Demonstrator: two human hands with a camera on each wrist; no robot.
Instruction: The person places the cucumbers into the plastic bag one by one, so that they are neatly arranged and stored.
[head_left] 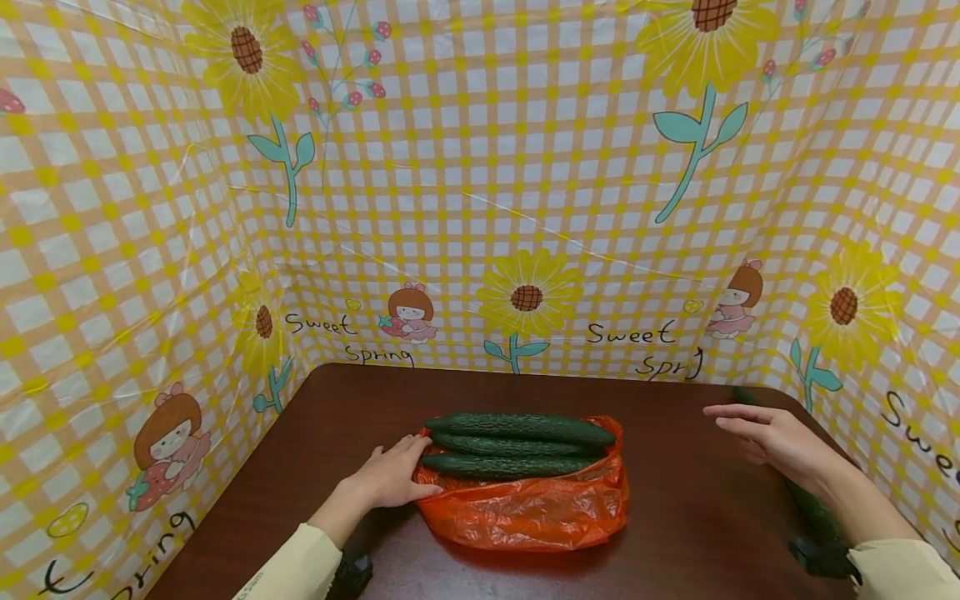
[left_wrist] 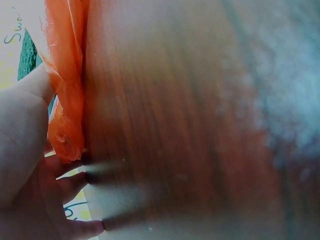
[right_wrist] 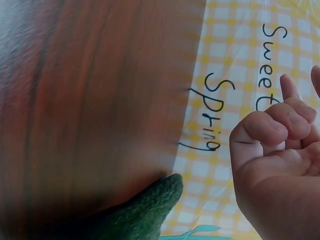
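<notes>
Three dark green cucumbers (head_left: 517, 427) lie side by side in the opening of a crumpled orange-red plastic bag (head_left: 525, 512). My left hand (head_left: 393, 473) rests at the bag's left end, its fingers spread and its thumb against the bag near the cucumber tips. In the left wrist view, the bag's edge (left_wrist: 67, 100) hangs beside the thumb, and the fingertips touch the table. My right hand (head_left: 772, 437) hovers at the right, holding nothing; some of its fingers are loosely bent. Another cucumber (head_left: 813, 508) lies beneath the right forearm, partly hidden by it.
The dark brown wooden table (head_left: 675, 500) carries the bag near its middle. A checked sunflower-print sheet (head_left: 480, 208) stands as walls at the back and both sides. Black wrist devices (head_left: 352, 575) sit under both sleeves.
</notes>
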